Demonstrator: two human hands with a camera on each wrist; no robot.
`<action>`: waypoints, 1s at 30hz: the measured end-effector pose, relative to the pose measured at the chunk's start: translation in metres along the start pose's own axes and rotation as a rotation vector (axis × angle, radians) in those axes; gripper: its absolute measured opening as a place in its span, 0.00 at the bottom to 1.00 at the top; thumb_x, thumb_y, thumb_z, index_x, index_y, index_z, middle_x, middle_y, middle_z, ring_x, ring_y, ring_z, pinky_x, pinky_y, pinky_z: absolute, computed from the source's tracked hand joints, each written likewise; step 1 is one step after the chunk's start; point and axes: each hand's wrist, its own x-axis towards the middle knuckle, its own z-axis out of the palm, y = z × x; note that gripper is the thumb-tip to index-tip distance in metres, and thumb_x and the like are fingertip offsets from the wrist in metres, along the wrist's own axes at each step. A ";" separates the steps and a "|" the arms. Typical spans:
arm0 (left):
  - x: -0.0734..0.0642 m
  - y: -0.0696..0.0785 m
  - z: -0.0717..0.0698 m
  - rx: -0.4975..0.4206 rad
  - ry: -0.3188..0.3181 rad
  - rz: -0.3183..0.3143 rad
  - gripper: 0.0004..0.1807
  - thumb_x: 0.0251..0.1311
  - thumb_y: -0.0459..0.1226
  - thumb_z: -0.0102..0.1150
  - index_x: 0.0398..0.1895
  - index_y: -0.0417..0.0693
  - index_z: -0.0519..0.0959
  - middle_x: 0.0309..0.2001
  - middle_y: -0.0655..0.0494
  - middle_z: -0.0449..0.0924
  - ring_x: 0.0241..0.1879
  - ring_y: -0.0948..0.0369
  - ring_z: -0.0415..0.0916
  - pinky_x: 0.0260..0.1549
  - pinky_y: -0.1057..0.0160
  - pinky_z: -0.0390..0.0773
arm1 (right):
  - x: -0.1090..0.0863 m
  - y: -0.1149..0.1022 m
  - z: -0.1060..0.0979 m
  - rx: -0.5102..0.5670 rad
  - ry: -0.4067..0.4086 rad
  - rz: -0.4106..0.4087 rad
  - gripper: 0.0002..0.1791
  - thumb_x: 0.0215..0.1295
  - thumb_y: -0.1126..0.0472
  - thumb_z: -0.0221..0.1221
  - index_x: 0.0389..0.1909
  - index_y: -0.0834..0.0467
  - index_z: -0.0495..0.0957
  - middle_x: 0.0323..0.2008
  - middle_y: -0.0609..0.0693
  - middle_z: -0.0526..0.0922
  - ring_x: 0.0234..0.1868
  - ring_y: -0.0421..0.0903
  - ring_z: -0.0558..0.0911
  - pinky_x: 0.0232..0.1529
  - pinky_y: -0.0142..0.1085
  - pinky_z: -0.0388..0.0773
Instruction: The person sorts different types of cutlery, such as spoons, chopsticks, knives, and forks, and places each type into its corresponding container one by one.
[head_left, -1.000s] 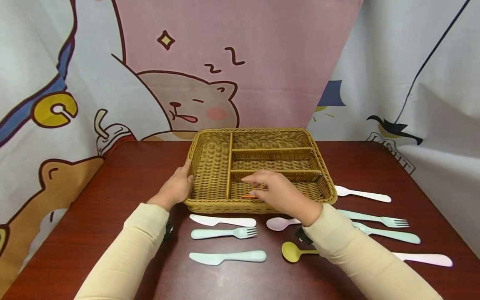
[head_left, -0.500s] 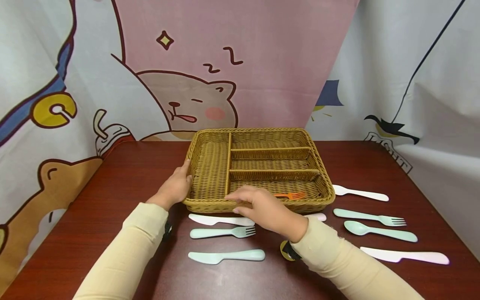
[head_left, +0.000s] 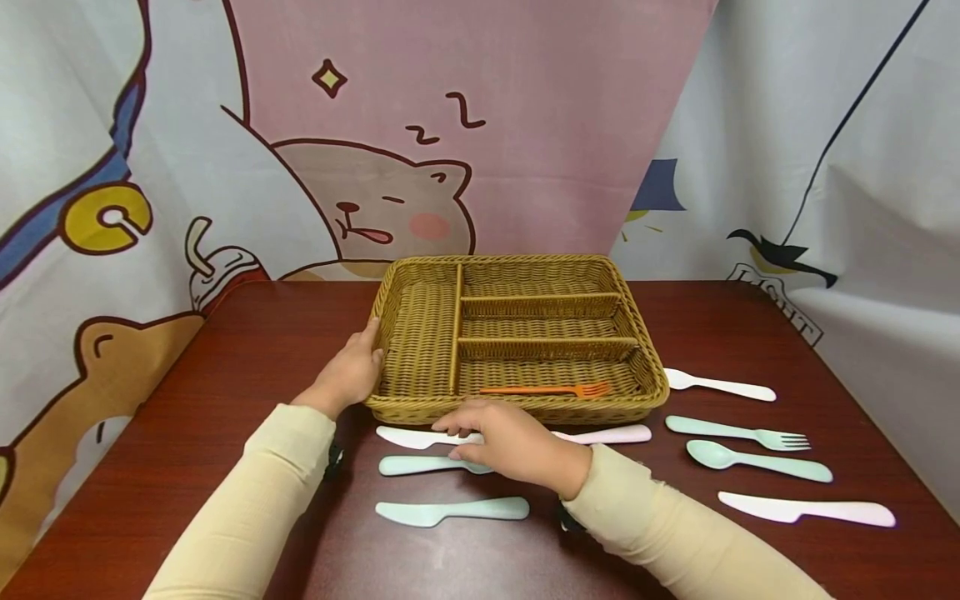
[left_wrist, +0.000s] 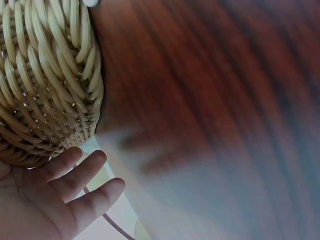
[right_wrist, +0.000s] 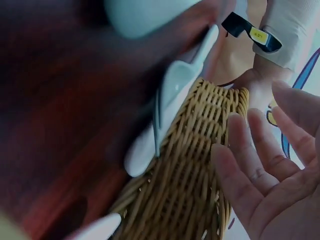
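A wicker basket (head_left: pixel 420 412) with a long left compartment and three stacked on the right stands on the table. An orange fork (head_left: pixel 543 390) lies in its front right compartment. My left hand (head_left: pixel 347 375) rests against the basket's left side; its fingers (left_wrist: pixel 80 175) extend along the outer wicker. Just in front of the basket, my right hand (head_left: pixel 517 442) hovers over a white knife (head_left: pixel 408 437) and a mint fork (head_left: pixel 416 465), holding nothing. Its fingers (right_wrist: pixel 240 175) are loosely bent in the right wrist view. A pale pink handle (head_left: pixel 615 434) shows beyond that hand.
A mint knife (head_left: pixel 450 511) lies nearest me. On the right are a white utensil (head_left: pixel 720 386), a second mint fork (head_left: pixel 738 431), a mint spoon (head_left: pixel 757 460) and a pale pink knife (head_left: pixel 810 509). A printed curtain (head_left: pixel 540 125) hangs behind the table.
My right hand has drawn back from over the basket's front compartment, down and left toward the white knife, uncovering the orange fork. My left hand has stayed at the basket's side.
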 end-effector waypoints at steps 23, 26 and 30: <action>0.001 -0.002 0.000 -0.009 0.006 0.001 0.32 0.75 0.36 0.32 0.77 0.38 0.39 0.71 0.31 0.50 0.70 0.40 0.53 0.67 0.44 0.57 | 0.014 0.002 0.019 -0.081 -0.128 0.073 0.16 0.55 0.64 0.69 0.46 0.53 0.86 0.39 0.45 0.84 0.39 0.39 0.80 0.40 0.29 0.76; 0.000 -0.002 0.000 -0.013 0.003 -0.001 0.32 0.75 0.36 0.33 0.77 0.39 0.39 0.71 0.31 0.50 0.70 0.40 0.53 0.67 0.44 0.57 | 0.014 0.001 0.020 -0.089 -0.129 0.082 0.16 0.54 0.64 0.69 0.45 0.52 0.86 0.38 0.44 0.84 0.40 0.38 0.80 0.40 0.30 0.76; 0.000 -0.002 0.000 -0.016 0.001 -0.002 0.32 0.74 0.36 0.33 0.77 0.39 0.39 0.71 0.32 0.50 0.70 0.40 0.53 0.67 0.44 0.57 | 0.014 -0.001 0.022 -0.103 -0.130 0.100 0.16 0.54 0.66 0.68 0.45 0.52 0.86 0.37 0.44 0.84 0.40 0.38 0.81 0.40 0.30 0.77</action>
